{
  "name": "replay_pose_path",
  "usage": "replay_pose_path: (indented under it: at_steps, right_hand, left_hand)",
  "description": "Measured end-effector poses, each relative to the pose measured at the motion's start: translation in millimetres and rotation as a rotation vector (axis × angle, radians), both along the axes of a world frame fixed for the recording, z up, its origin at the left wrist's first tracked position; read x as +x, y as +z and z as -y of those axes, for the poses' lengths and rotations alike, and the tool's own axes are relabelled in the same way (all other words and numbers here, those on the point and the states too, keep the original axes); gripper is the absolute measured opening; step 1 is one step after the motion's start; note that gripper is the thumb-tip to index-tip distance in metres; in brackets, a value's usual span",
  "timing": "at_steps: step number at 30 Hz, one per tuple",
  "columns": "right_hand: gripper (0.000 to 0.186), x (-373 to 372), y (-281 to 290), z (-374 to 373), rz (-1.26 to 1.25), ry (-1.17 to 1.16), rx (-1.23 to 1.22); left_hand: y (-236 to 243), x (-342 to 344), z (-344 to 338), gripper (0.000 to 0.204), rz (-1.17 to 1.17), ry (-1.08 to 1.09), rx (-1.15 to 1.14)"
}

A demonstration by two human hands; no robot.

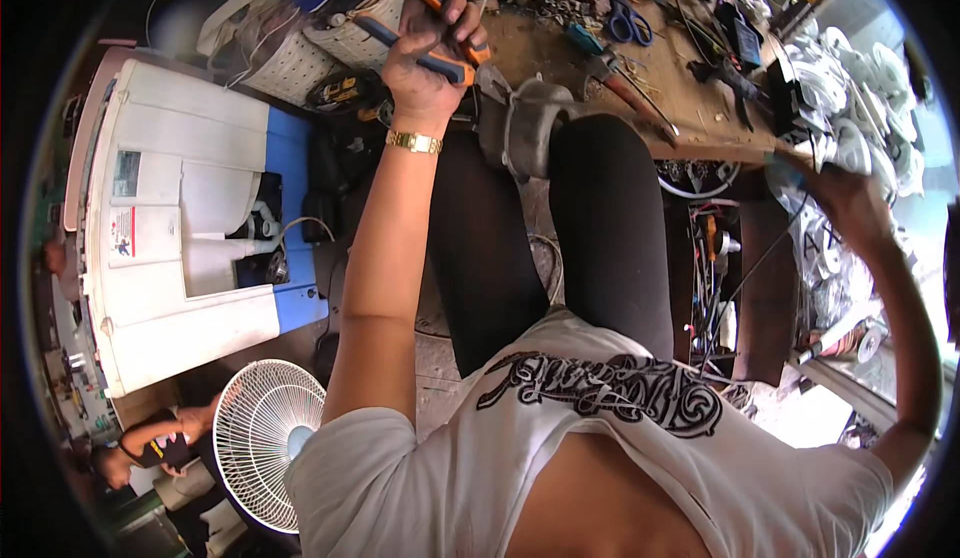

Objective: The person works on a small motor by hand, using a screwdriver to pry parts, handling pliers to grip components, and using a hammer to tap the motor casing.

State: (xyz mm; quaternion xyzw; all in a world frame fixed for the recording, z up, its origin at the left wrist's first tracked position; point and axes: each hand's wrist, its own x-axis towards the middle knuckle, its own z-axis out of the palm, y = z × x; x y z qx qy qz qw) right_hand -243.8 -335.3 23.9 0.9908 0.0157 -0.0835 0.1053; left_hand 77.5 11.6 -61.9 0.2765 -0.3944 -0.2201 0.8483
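Observation:
My left hand (425, 58) is raised over the bench's near edge. Its fingers are wrapped round pliers (440, 63) with orange-and-grey handles; their jaws are hard to make out. Between my knees sits a grey cast-metal housing (518, 123), just right of that hand and apart from it. My right hand (845, 198) reaches out to the far right, beside the bench corner. Its fingers are blurred, and a teal thing shows next to them. From near that hand a black cable (760, 258) runs down across the drawer.
The wooden bench (720, 128) carries blue-handled scissors (630, 23), a hammer-like tool (635, 98) and scattered tools. Clear bags of white parts (850, 88) crowd the right. An open drawer (715, 288) holds tools. At left stand a white-and-blue washing machine (150, 308) and a fan (265, 438); a person (165, 443) is behind.

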Motion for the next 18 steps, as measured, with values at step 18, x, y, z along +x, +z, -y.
replay_pose_path:
  at_steps: [18]
  right_hand:
    - [0.038,4.2,-199.0,-4.5,0.581,-0.436,0.465]
  left_hand:
    - [3.6,87.2,4.6,0.009,-0.707,0.595,0.167]
